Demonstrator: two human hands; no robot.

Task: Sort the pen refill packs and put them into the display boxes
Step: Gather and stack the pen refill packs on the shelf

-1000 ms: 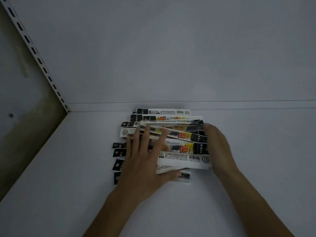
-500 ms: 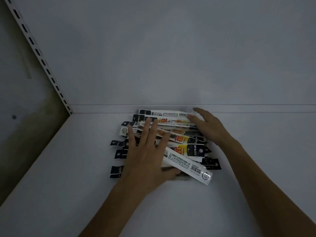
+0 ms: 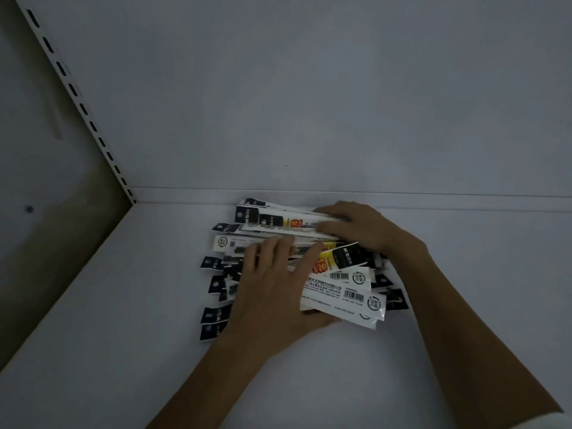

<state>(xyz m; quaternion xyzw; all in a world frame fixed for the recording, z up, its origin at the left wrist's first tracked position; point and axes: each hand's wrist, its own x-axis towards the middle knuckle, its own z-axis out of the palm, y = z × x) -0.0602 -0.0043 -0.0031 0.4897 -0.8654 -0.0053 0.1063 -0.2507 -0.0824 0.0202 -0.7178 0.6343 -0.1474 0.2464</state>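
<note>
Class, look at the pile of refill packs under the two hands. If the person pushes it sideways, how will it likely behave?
The packs look glossy and already lie fanned askew, so they would probably slide over each other rather than move as one block. They look thin and flat, so probably light and somewhat bendy. Both the left hand and right hand press flat, likely holding them together.
</note>
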